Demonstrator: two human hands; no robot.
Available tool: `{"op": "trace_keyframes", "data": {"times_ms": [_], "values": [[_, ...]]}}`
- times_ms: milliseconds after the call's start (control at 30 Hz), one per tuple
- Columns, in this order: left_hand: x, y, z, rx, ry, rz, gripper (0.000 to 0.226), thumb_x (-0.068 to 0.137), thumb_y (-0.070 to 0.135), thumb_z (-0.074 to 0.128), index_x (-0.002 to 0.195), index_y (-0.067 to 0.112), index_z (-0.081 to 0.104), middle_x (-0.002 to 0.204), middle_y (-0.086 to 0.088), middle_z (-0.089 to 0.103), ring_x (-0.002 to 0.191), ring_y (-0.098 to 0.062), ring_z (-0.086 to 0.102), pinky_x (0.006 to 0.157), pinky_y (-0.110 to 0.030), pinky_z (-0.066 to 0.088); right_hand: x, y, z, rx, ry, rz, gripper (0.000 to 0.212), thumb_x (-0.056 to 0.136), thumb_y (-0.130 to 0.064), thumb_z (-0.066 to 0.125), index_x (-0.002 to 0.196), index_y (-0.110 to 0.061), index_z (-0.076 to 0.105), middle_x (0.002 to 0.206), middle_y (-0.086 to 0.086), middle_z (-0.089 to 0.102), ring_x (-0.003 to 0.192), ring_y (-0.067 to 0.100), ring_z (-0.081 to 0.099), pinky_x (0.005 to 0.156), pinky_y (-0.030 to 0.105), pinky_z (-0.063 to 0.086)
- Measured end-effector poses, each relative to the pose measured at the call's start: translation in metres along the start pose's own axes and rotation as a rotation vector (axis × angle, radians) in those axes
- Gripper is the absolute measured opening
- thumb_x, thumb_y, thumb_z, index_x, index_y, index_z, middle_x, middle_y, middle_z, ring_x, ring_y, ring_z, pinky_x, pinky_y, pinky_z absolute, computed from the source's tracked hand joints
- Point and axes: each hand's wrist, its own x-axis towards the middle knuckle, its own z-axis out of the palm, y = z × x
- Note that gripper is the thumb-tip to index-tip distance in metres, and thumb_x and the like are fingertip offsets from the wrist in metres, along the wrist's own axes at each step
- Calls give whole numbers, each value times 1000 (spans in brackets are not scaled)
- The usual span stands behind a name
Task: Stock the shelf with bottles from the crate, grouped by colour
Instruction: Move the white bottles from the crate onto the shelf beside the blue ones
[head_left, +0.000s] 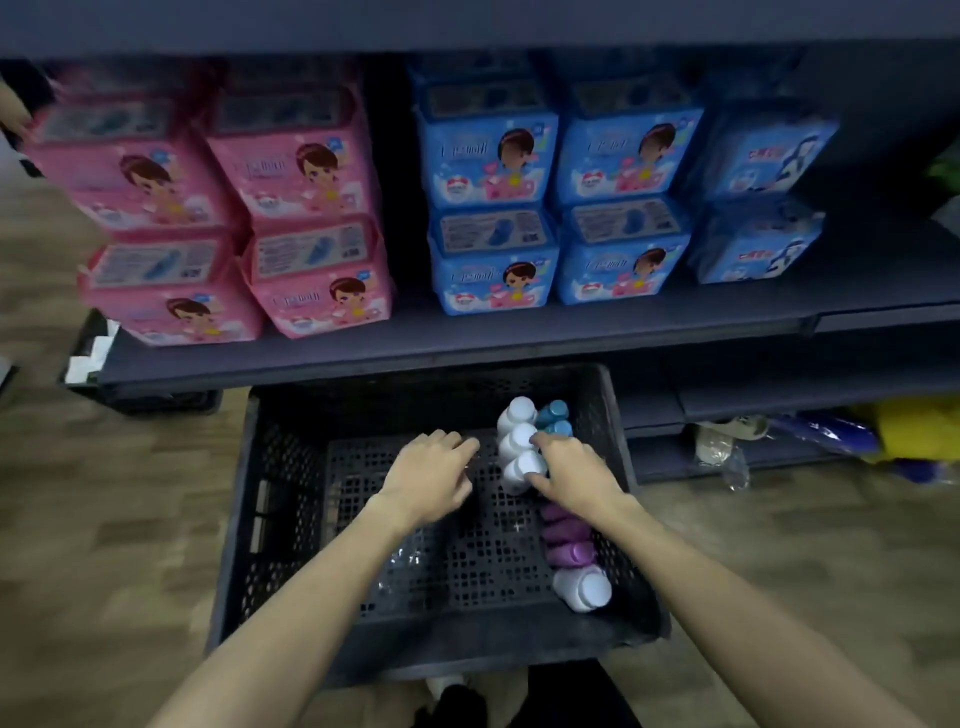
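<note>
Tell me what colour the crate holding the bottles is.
The crate is black, a perforated plastic one, seen in the head view.

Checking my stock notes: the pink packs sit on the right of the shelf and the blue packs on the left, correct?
Not quite: the sides are swapped. The head view shows the pink packs on the left of the shelf and the blue packs on the right.

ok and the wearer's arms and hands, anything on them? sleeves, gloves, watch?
Nothing worn that shows. The left hand and right hand are bare, no gloves, and no rings can be made out. Both forearms are uncovered from wrist to the bottom edge of the frame: no sleeves, watch, bands or markings in view.
</note>
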Motion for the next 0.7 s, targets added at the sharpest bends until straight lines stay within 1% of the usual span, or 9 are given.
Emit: {"op": "trace_keyframes", "data": {"times_ms": [100,200,267,367,400,467,567,633,700], "values": [[-1,0,18,-42,-47,-37,44,88,29,48,131,16,48,109,-6,60,103,-28,55,86,-37,43,7,4,19,-15,-34,4,34,91,-24,60,120,-9,49,113,13,60,100,36,61,71,40,48],[-4,3,29,-64,-85,-61,46,91,28,46,135,16,44,115,-7,58,109,-28,52,91,-37,42,12,7,32,-39,-72,24,45,92,-24,62,131,-8,44,120,13,57,104,37,60,75,41,49],[-5,5,35,-80,-93,-70,44,92,28,46,135,16,44,118,-6,58,110,-27,51,92,-36,41,14,7,38,-68,-74,40,50,93,-22,61,137,-9,39,123,12,54,103,37,61,73,40,48],[-6,7,42,-99,-107,-93,43,93,27,46,134,16,43,121,-6,57,113,-27,50,93,-36,41,19,6,46,-119,-51,45,48,93,-18,59,135,-11,37,123,11,52,98,36,61,64,37,41],[-6,7,45,-106,-114,-101,43,93,28,46,134,15,43,122,-7,56,114,-27,50,94,-36,41,20,6,48,-135,-54,40,48,93,-17,59,135,-10,37,123,11,52,99,35,61,64,36,39],[-7,9,49,-116,-125,-112,42,92,28,46,132,15,43,121,-7,57,114,-27,50,94,-36,41,22,6,52,-152,-80,25,46,92,-17,60,132,-9,40,123,11,53,102,35,61,66,37,40],[-9,11,56,-129,-137,-125,39,92,28,46,129,16,44,119,-6,58,112,-26,51,93,-35,42,23,7,60,-147,-118,8,49,89,-17,66,131,-10,42,124,11,56,107,32,61,70,37,45],[-11,12,61,-132,-156,-134,39,93,28,46,130,16,44,120,-6,58,113,-26,51,93,-35,42,24,7,67,-130,-118,19,47,87,-10,65,129,-11,42,120,10,58,105,31,61,68,38,45],[-14,14,66,-138,-175,-143,43,93,28,47,134,16,43,122,-7,57,115,-26,50,94,-35,42,23,6,73,-122,-114,40,43,87,1,57,126,-11,43,116,9,58,102,32,62,66,39,44]]}}
